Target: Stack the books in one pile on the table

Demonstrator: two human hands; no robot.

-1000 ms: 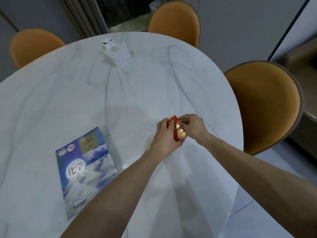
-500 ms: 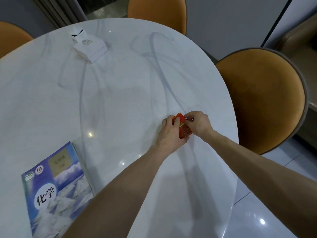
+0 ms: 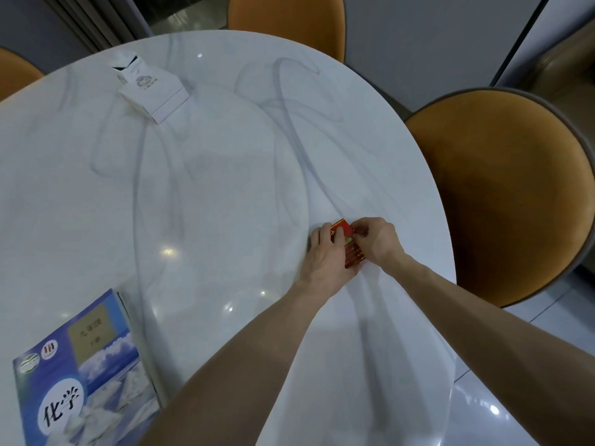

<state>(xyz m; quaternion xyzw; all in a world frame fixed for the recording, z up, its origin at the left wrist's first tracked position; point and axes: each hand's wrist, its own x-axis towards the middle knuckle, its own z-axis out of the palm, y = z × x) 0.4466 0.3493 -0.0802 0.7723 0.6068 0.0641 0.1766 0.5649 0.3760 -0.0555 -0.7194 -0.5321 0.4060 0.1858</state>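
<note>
Blue book [image 3: 80, 368] lying flat at near left of table [image 3: 225, 175], partly cut off by frame edge, nothing lying on it. Left hand [image 3: 325, 255] and right hand [image 3: 375, 241] both closing fingers around small red book [image 3: 349, 244] near right table edge, well apart from blue book. Stacking looking not yet done. Hands hiding most of red book; unclear whether lifted or resting.

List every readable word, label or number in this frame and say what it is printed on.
"化学": large characters in a white oval on the blue textbook cover.
Tan panel on that cover: characters too blurred to read.
Round logos near the cover's top left: illegible.
White box: grey emblem with a line of text under it, too small to read.
Small red book, gripped by both hands: gold print, unreadable.
</note>
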